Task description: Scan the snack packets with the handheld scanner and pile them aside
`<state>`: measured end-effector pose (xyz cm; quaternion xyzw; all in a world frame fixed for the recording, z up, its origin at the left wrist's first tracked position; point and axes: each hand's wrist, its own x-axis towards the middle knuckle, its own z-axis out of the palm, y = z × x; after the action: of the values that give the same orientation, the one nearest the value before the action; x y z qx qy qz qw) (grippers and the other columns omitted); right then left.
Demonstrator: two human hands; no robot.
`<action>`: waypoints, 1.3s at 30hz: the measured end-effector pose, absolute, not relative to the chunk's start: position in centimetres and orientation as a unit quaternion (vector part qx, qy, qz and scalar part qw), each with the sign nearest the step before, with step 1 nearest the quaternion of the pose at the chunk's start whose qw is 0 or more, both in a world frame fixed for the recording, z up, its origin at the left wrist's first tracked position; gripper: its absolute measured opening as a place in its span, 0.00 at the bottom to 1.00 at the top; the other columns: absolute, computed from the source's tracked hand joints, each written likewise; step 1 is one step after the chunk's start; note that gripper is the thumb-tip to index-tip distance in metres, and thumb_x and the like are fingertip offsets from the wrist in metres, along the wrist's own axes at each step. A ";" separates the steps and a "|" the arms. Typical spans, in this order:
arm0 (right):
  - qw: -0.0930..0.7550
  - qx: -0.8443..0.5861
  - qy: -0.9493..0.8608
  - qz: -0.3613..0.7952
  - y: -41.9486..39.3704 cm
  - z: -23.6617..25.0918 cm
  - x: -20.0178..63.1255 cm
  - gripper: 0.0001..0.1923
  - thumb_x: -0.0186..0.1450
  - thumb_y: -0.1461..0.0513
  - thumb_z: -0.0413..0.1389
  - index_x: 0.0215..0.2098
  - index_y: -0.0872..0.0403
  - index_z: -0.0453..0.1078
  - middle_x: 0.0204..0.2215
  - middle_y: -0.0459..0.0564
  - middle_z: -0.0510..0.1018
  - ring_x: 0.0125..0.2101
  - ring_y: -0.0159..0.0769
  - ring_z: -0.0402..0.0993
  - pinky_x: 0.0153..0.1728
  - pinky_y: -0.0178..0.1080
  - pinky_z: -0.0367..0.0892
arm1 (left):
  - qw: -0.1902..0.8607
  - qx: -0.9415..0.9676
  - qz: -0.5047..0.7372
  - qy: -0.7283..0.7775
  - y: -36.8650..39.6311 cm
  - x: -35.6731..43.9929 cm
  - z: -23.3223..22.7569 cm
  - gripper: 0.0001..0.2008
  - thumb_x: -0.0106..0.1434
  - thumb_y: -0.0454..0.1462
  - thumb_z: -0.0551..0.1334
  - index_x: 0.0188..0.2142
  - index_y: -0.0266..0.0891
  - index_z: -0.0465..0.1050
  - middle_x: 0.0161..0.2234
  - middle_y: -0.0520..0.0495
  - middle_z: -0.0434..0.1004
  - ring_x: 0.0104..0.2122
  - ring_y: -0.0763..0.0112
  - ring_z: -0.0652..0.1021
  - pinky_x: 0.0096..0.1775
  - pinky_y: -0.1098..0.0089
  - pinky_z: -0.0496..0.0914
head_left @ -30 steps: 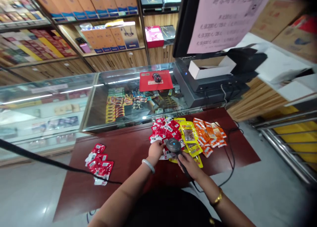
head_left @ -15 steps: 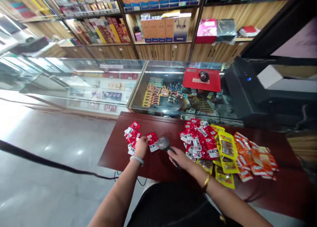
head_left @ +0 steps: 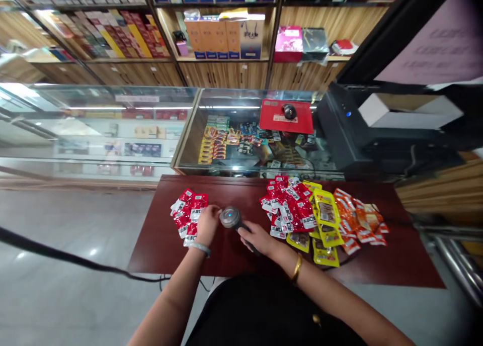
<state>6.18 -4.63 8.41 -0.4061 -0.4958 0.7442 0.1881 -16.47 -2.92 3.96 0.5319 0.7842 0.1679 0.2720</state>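
Observation:
My right hand (head_left: 257, 238) grips the dark handle of a handheld scanner (head_left: 231, 218); its rounded grey head shows a small blue light and points left. Close against that head are the bent fingertips of my left hand (head_left: 207, 225), drawn together; whatever they hold, if anything, is hidden. Beside my left hand lies a small group of red-and-white snack packets (head_left: 182, 218), partly covered by the hand. A larger heap of the same red packets (head_left: 292, 207) lies right of the scanner, with yellow packets (head_left: 327, 210) and orange packets (head_left: 356, 220) beyond it.
The packets rest on a dark red-brown table (head_left: 151, 240). Behind it stands a glass display case (head_left: 241, 97) with a red mat (head_left: 271, 117) on top. A black machine (head_left: 339, 135) and white box (head_left: 400, 114) are at right. A black cable (head_left: 75, 260) crosses at left.
The view has shifted right. The single red packet by my left fingers now lies with the left group, and that hand has moved right relative to the table, up to the scanner head.

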 end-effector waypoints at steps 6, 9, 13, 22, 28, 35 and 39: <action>0.248 -0.496 -0.372 0.745 -6.7 8.0 13.7 0.29 0.59 0.35 0.56 0.37 0.50 0.63 0.16 0.35 0.65 0.12 0.26 0.57 0.14 0.31 0.53 | 0.455 0.564 0.164 0.669 -0.9 -5.0 2.0 0.09 0.59 0.30 0.61 0.38 0.38 0.79 0.39 0.43 0.83 0.40 0.63 0.80 0.45 0.69 0.69; 0.279 -0.532 -0.329 0.729 -7.5 7.8 17.1 0.30 0.56 0.34 0.58 0.36 0.50 0.63 0.17 0.36 0.66 0.13 0.26 0.57 0.14 0.32 0.54 | 0.475 0.566 0.168 0.653 0.7 -0.4 1.7 0.11 0.60 0.30 0.61 0.42 0.37 0.78 0.39 0.43 0.83 0.39 0.65 0.80 0.43 0.69 0.69; 0.325 -0.569 -0.271 0.706 -8.1 7.5 20.5 0.30 0.55 0.34 0.60 0.34 0.50 0.63 0.17 0.36 0.66 0.14 0.26 0.57 0.15 0.32 0.53 | 0.419 0.586 0.165 0.673 3.7 4.0 2.4 0.14 0.62 0.36 0.64 0.48 0.36 0.76 0.43 0.39 0.80 0.41 0.64 0.79 0.43 0.69 0.69; 0.373 -0.573 -0.240 0.689 -7.9 7.7 23.2 0.30 0.54 0.34 0.60 0.30 0.50 0.61 0.18 0.37 0.66 0.14 0.25 0.57 0.15 0.32 0.53 | 0.399 0.593 0.073 0.695 7.2 6.9 2.9 0.07 0.64 0.39 0.62 0.31 0.39 0.71 0.31 0.43 0.78 0.30 0.67 0.77 0.32 0.70 0.63; 0.349 -0.559 -0.266 0.704 -7.5 8.4 22.5 0.29 0.56 0.35 0.59 0.33 0.50 0.63 0.19 0.38 0.66 0.15 0.26 0.57 0.16 0.32 0.54 | 0.509 0.471 0.251 0.675 4.8 3.0 2.4 0.09 0.66 0.38 0.58 0.29 0.42 0.61 0.18 0.57 0.67 0.18 0.76 0.69 0.26 0.75 0.61; 0.263 -0.503 -0.359 0.741 -5.9 8.4 16.7 0.29 0.58 0.35 0.57 0.34 0.49 0.63 0.16 0.37 0.65 0.14 0.27 0.57 0.15 0.32 0.53 | 0.484 0.408 0.367 0.682 1.2 -5.6 4.2 0.12 0.63 0.46 0.58 0.30 0.43 0.59 0.15 0.60 0.62 0.17 0.76 0.67 0.26 0.74 0.62; 0.212 -0.456 -0.420 0.755 -4.8 8.3 12.1 0.30 0.59 0.35 0.55 0.37 0.50 0.63 0.17 0.36 0.66 0.12 0.25 0.57 0.13 0.31 0.54 | 0.448 0.366 0.406 0.708 -1.1 -10.1 4.4 0.11 0.62 0.45 0.57 0.30 0.43 0.58 0.18 0.59 0.63 0.18 0.77 0.67 0.26 0.74 0.62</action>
<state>12.12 -4.82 8.26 -0.4561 -0.4200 0.7552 0.2124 -10.06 -1.07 4.41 0.3659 0.7076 0.4059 0.4479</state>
